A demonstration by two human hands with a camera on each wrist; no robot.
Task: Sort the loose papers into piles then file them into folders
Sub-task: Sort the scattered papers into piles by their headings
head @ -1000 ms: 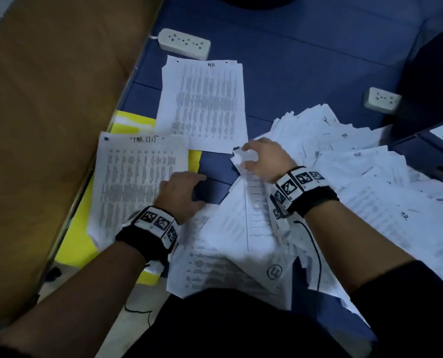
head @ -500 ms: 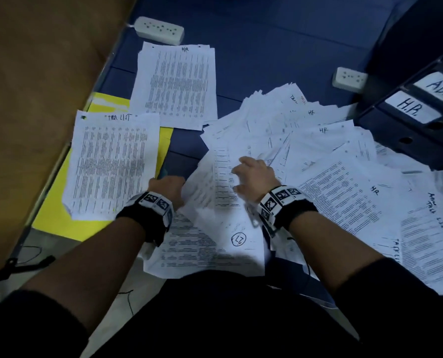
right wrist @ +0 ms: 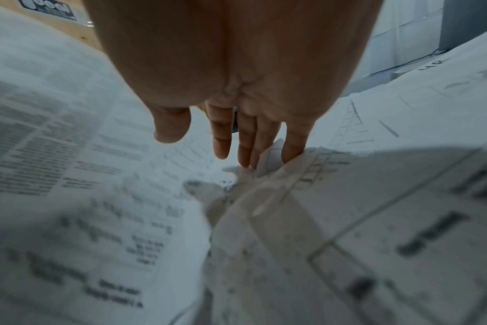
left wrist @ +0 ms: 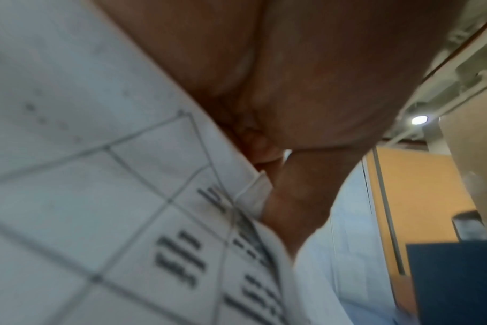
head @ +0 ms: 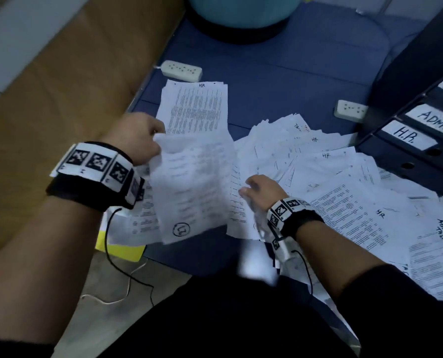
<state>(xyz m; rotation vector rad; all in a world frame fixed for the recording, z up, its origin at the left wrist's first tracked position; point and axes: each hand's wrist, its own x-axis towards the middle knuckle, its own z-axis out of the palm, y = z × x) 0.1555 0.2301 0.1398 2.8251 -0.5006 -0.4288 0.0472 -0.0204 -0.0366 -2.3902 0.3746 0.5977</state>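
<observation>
My left hand (head: pixel 148 140) pinches the top edge of a printed sheet (head: pixel 189 187) marked with a circled number and holds it raised above the floor; in the left wrist view the thumb (left wrist: pixel 300 198) presses that sheet (left wrist: pixel 97 198). My right hand (head: pixel 259 188) rests with straight fingers (right wrist: pixel 245 140) on the big fan of loose papers (head: pixel 344 192), holding nothing. A neat pile headed HR (head: pixel 197 107) lies beyond the raised sheet. Dark folders labelled H.R. (head: pixel 406 134) and ADMIN (head: pixel 437 120) stand at the right.
A yellow folder (head: pixel 122 250) lies under papers at the left, beside a brown wooden panel (head: pixel 60 86). Two white power strips (head: pixel 181 71) (head: pixel 351 111) lie on the blue floor. A round teal object (head: pixel 241 11) stands at the back. A thin cable (head: pixel 127 275) trails from my left wrist.
My left hand has taken the circled-number sheet and lifted it up and away to the left. My right hand stayed on the loose papers. My view tilted up.
</observation>
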